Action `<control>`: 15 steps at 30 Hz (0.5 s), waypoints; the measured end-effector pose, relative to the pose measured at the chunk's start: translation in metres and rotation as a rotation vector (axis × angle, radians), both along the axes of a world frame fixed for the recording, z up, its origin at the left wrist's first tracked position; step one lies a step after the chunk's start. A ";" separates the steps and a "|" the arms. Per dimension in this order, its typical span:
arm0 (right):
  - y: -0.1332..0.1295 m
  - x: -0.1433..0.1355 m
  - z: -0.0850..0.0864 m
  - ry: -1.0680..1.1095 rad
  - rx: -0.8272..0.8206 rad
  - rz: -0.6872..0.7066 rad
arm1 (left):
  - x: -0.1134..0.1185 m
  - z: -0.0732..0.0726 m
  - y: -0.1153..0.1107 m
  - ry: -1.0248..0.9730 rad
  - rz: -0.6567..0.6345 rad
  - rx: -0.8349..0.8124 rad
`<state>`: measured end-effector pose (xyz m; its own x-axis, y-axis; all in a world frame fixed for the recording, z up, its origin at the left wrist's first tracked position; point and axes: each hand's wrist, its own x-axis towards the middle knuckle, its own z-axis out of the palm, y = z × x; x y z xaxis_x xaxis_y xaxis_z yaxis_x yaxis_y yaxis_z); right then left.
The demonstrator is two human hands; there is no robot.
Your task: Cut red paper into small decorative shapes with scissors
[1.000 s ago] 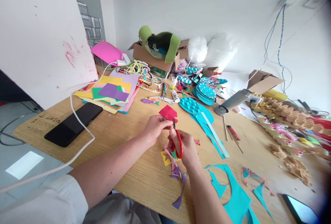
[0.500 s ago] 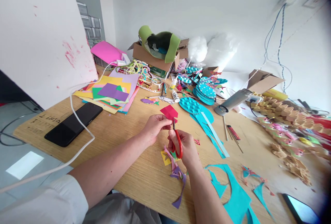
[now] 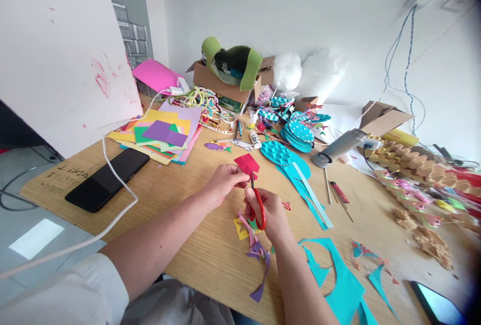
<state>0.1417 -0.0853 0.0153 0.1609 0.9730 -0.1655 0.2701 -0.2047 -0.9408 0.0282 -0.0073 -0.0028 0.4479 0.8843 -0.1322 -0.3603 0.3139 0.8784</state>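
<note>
My left hand (image 3: 230,182) pinches a small piece of red paper (image 3: 247,163) by its lower edge, above the middle of the table. My right hand (image 3: 268,210) is closed around the red handles of a pair of scissors (image 3: 259,210). The dark blades point up and meet the paper's lower edge near my left fingertips. Whether the blades are parted I cannot make out. Beneath my right hand lie paper scraps, among them a purple strip (image 3: 262,280) and a yellow piece (image 3: 241,229).
Coloured paper sheets (image 3: 165,133) and a black phone (image 3: 107,180) with a white cable (image 3: 120,177) across it lie left. Blue cut-outs (image 3: 343,285) lie right, near a steel flask (image 3: 338,148). A glue bottle (image 3: 255,139) and a cardboard box (image 3: 225,87) stand behind.
Almost nothing differs. The red paper and the scissors have shifted only very slightly, and both hands keep their hold.
</note>
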 end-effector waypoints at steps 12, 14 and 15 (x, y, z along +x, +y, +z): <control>-0.001 0.001 -0.002 -0.007 0.024 0.010 | 0.000 -0.002 0.001 -0.009 0.004 0.001; -0.001 0.001 -0.001 -0.004 0.017 0.011 | 0.000 -0.002 0.001 0.001 -0.003 0.021; -0.001 0.001 -0.001 -0.007 0.014 0.014 | 0.000 -0.003 0.002 0.012 -0.007 0.033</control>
<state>0.1432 -0.0859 0.0140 0.1482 0.9774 -0.1509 0.2790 -0.1877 -0.9418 0.0286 -0.0055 -0.0054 0.4526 0.8851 -0.1083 -0.3474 0.2869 0.8927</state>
